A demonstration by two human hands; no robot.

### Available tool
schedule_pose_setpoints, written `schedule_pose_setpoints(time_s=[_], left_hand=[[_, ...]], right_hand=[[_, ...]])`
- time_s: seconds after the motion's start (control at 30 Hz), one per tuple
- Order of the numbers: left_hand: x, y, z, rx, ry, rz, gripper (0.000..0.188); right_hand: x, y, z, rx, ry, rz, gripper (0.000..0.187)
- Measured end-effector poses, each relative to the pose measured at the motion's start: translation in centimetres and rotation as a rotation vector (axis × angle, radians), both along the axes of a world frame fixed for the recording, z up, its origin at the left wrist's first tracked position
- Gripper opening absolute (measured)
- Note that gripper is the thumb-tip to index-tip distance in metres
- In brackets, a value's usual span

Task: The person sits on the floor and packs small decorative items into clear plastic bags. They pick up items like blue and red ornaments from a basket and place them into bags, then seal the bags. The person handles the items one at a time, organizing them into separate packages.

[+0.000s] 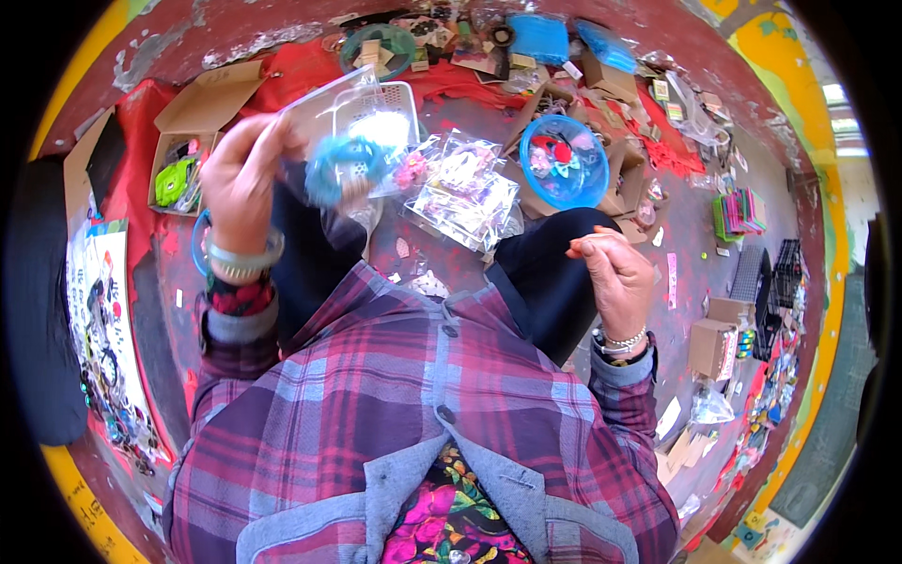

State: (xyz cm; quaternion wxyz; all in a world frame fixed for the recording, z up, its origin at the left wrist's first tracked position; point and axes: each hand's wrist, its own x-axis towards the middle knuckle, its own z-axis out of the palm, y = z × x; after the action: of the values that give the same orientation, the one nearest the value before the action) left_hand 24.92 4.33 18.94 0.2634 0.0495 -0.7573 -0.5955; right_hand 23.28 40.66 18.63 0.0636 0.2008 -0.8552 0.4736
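The blurry blue thing (346, 167) hung in or by a clear bag (331, 97), in front of the white basket (410, 101). The left hand (246, 179) pinched the bag. A loose pinch could have dropped it onto the shiny packs (465, 202). The right hand (615, 277) was curled; I couldn't tell if it held anything.

1. 12 o'clock, on the floor (695, 301): packets (465, 202), between the knees and beyond.
2. Toward 11: a basket (404, 99) left of the packets; beyond it, a tray (399, 42) with small boxes (374, 54) in it.
3. 10: the left grip (246, 174) with a bag (329, 105); farther out, an open carton (214, 94) with a bundle (174, 183) inside.
4. 9: a sheet (115, 256) bearing small goods (108, 362).
5. Between 1 and 2: a basin (564, 197) with bows (564, 158) inside.
6. 3: the right grip (618, 282) near the knee; farther out, slightly higher, a stack of cards (740, 213).
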Motion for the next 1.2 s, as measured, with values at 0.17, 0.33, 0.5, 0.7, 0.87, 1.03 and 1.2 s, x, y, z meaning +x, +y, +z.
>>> schedule_pose_setpoints(time_s=[0.17, 0.33, 0.5, 0.7, 0.87, 1.03, 1.2], left_hand=[[-7.3, -1.8, -4.9, -0.086, -0.004, 0.152, 0.017], [-12.6, -2.5, -14.2, -0.238, -0.233, 0.385, 0.021], [-13.0, -1.8, -21.5, -0.263, -0.652, 0.614, 0.02], [-14.3, -2.2, -34.4, 0.047, -0.537, 0.863, 0.008], [-9.6, -12.2, -45.1, -0.703, -1.131, 0.582, 0.017], [-10.6, -2.2, -29.1, -1.11, -1.555, -0.148, 0.026], [-10.5, -2.2, -27.7, -0.977, -1.538, -0.091, 0.025]], right_hand=[[-1.5, -3.4, -4.9, 0.023, -0.025, 0.119, 0.011], [-2.2, -5.1, -9.2, 0.04, -0.191, 0.192, 0.012], [-2.6, -5.0, -10.0, 0.185, -0.122, 0.199, 0.011], [-2.9, -5.0, -10.0, 0.263, -0.078, 0.224, 0.016], [-2.6, -5.9, -9.6, 0.213, -0.076, 0.332, 0.015], [-2.7, -5.5, -9.8, 0.259, -0.089, 0.272, 0.014], [-2.6, -5.4, -9.9, 0.248, -0.095, 0.28, 0.013]])
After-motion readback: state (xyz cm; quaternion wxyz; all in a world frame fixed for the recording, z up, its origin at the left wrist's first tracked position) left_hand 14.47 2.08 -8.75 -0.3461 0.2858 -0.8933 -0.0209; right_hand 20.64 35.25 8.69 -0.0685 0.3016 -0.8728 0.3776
